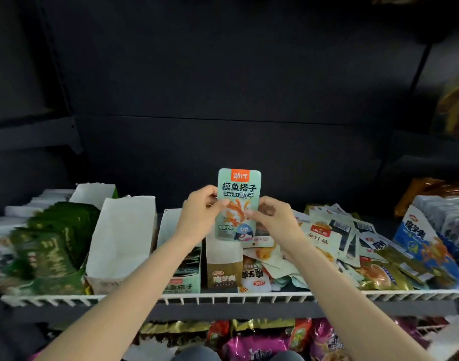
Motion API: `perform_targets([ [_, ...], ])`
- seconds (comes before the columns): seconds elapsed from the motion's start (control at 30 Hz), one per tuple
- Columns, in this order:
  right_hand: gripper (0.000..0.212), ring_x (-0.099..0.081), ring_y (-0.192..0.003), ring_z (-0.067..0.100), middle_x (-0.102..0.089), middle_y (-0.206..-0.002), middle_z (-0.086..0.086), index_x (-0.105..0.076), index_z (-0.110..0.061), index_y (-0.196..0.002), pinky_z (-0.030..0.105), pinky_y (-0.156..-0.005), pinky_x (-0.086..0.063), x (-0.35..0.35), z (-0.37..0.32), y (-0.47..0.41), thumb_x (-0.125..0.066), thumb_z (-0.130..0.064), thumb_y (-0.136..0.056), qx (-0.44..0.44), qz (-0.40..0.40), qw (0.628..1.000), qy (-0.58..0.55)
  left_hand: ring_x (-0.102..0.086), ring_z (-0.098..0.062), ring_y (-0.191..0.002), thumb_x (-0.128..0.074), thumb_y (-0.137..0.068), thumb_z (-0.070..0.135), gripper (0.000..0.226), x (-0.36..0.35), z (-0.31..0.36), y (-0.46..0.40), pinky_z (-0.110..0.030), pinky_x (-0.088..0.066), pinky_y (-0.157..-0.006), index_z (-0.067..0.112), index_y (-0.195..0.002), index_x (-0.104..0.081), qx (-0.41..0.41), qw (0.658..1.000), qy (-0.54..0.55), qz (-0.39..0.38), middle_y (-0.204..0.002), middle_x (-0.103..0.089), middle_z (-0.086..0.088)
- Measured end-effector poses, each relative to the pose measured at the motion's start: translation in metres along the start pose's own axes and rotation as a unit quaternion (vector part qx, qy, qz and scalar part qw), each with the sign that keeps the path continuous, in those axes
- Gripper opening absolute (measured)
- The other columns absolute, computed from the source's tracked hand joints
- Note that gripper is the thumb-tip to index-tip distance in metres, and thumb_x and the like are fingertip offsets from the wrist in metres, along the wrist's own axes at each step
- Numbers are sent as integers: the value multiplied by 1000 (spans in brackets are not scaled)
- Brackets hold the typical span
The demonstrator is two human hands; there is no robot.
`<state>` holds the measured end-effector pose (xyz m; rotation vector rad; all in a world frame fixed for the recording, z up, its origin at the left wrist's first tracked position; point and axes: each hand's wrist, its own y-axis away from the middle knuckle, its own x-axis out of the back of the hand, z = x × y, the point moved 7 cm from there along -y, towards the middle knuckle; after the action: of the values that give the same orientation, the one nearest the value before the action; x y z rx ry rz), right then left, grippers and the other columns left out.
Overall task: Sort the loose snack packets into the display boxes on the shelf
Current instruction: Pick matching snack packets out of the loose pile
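Observation:
A pale green snack packet point(239, 194) with an orange logo stands upright above the shelf middle. My left hand point(202, 212) pinches its left edge and my right hand point(271, 217) pinches its right edge. Below my left forearm sits a pale green display box point(183, 284) printed like the packet. Beside it stands a white and gold display box point(224, 267). A heap of loose snack packets point(332, 246) lies on the shelf to the right of my hands.
A white wire rail point(223, 298) runs along the shelf front. An open white box point(121, 241) and rows of dark green packets point(51, 243) fill the left. A blue display box point(426, 246) stands at the right. More packets sit on the shelf below point(262, 340).

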<state>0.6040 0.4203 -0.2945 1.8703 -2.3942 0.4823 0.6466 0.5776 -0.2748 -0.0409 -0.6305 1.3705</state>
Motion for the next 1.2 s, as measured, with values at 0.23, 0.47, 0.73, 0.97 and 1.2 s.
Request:
perform_targets([
  [0.23, 7, -68, -85, 15, -72, -93, 6, -69, -10, -88, 26, -74, -58, -74, -38, 1, -65, -6, -86, 66, -25, 998, 4, -65, -3, -90, -60, -90, 14, 5, 88, -12, 22, -20, -53, -76, 15, -94, -63, -42, 998, 13, 45, -96, -70, 4],
  [0.47, 10, -64, -81, 14, -72, -90, 0, -72, -11, -94, 29, -73, -53, -104, -24, 2, -66, -15, -86, 88, -5, 980, 180, -62, -2, -88, -65, -86, 15, 7, 111, -45, 33, -19, -50, -82, 19, -92, -64, -26, 998, -41, 50, -90, -66, 11],
  [0.73, 14, -58, -89, 9, -68, -96, -4, -68, -17, -101, 23, -80, -48, -116, -16, 13, -62, -16, -89, 131, -47, 951, 276, -61, -5, -80, -63, -88, 13, 10, 97, -59, 45, -23, -51, -81, 18, -94, -69, -50, 974, -217, -39, -88, -67, 7],
  [0.97, 16, -58, -89, 2, -68, -98, -6, -69, -17, -104, 3, -71, -39, -109, -11, 21, -58, -16, -91, 127, -115, 948, 269, -52, -11, -111, -53, -91, 29, 26, 78, -33, 53, -35, -40, -98, 25, -114, -64, -69, 935, -338, -78, -116, -64, 9],
  [1.2, 18, -60, -89, 4, -67, -99, -8, -68, -19, -105, 9, -71, -42, -18, 10, 20, -55, -17, -93, 74, 12, 970, 230, -54, -9, -105, -48, -95, 25, 23, -2, 19, 48, -25, -46, -90, 20, -114, -61, -135, 953, -255, -89, -114, -61, 5],
])
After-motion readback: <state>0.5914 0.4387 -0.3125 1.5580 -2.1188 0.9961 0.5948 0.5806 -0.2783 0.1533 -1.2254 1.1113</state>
